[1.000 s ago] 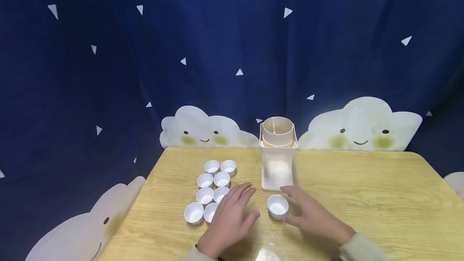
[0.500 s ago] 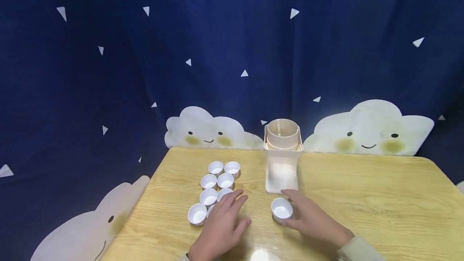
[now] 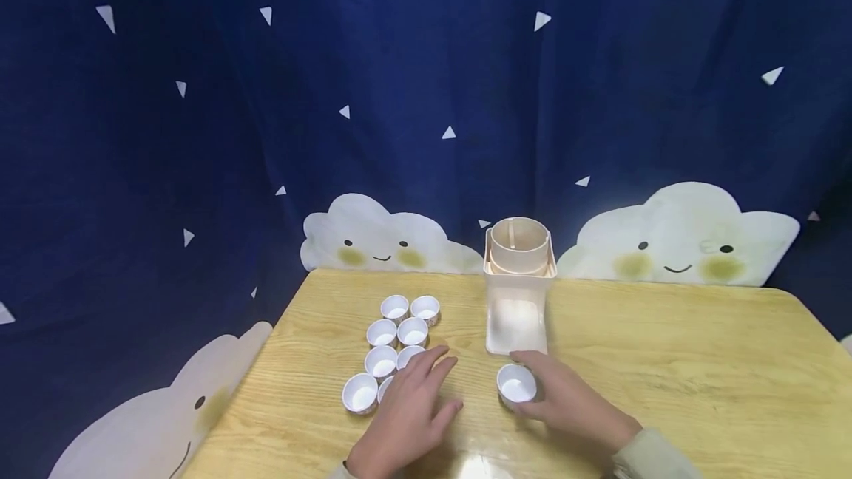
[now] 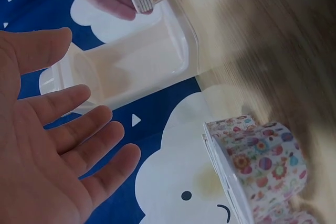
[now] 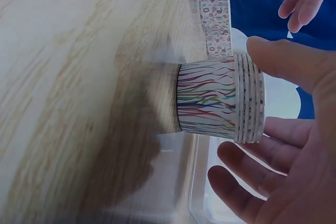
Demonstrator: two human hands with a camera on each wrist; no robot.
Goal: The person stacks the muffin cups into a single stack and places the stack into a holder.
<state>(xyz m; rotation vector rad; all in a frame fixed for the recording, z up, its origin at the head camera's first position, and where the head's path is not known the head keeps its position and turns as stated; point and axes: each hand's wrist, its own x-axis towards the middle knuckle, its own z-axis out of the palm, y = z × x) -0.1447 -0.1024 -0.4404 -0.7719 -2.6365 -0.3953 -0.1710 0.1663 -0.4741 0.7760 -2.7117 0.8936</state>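
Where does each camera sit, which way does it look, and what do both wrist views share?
Head: worn on the head, looking forward and down over the wooden table; left hand, right hand and sleeve ends show.
Left wrist: worn there, looking past the left hand's palm toward the beige holder, right hand and patterned cups.
Right wrist: worn there, looking low along the table at striped cups; the right hand is beside them, left hand partly at top right.
Shared by both: both hands and the striped cups.

I saw curtain [image 3: 399,58] dim, tabletop [image 3: 665,361] brighter, white glare [image 3: 481,469] on its near part. Wrist views looked greyer, softer; brown shadow [image 5: 128,150] spread beside cup stack [image 5: 207,98].
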